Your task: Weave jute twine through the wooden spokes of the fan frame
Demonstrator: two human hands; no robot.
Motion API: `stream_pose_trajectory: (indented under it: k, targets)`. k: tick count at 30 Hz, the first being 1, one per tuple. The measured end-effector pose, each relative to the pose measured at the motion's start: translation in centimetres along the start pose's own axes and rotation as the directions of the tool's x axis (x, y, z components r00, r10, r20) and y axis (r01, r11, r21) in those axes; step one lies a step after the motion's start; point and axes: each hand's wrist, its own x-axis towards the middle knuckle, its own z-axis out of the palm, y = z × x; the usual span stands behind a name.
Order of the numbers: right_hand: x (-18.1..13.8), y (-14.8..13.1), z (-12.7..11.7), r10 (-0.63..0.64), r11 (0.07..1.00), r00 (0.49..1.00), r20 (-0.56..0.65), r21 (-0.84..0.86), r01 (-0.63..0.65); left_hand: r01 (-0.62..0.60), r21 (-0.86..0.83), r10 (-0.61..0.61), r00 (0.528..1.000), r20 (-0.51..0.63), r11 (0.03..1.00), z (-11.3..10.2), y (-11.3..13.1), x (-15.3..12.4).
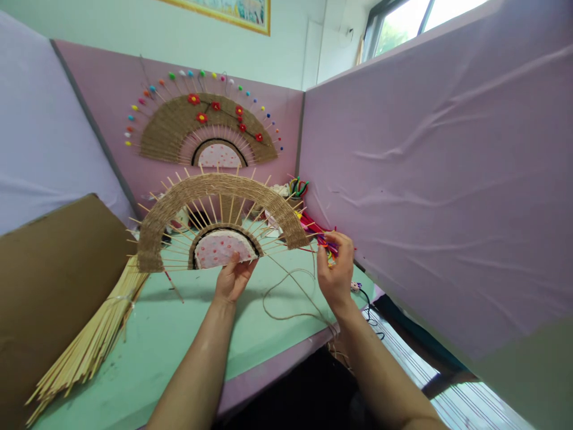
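My left hand [233, 278] grips the pink half-round base of a fan-shaped craft [219, 206], holding it upright over the green table [179, 334]. The fan has bamboo spokes woven with a band of jute twine. My right hand [336, 269] is closed at the fan's right end, pinching the jute twine [290, 298] that trails off in a loose loop over the table and its front edge. Colourful pipe cleaners [316, 230] lie just behind that hand.
A finished fan [206, 128] with red flowers and coloured beads hangs on the pink partition behind. A bundle of bamboo sticks [89, 346] lies at the left by a brown cardboard sheet [49, 280]. A pink cloth partition [439, 179] walls the right side.
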Motion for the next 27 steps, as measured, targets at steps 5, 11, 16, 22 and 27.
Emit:
stream_pose_trajectory:
  k: [5,11,16,22,27]
  targets:
    - [-1.1,2.6,1.1,0.397,0.867,0.905,0.153,0.26,-0.424,0.018,-0.011,-0.018,1.0,-0.008,1.0,-0.1,-0.1,0.0]
    - [-1.7,2.1,1.6,0.485,0.7,0.797,0.361,0.387,-0.601,0.005,-0.027,-0.005,1.0,0.002,1.0,-0.1,-0.1,0.1]
    - [-1.7,1.4,1.2,0.394,0.787,0.861,0.322,0.365,-0.497,0.022,-0.016,-0.022,1.0,-0.002,1.0,-0.1,0.0,0.1]
    - [-1.7,1.2,0.6,0.4,0.811,0.875,0.274,0.339,-0.477,0.018,-0.024,-0.017,1.0,0.015,1.0,0.1,0.1,0.0]
    - [-1.6,0.9,0.1,0.375,0.797,0.864,0.335,0.36,-0.485,0.008,-0.018,-0.008,1.0,0.002,1.0,0.6,0.1,-0.3]
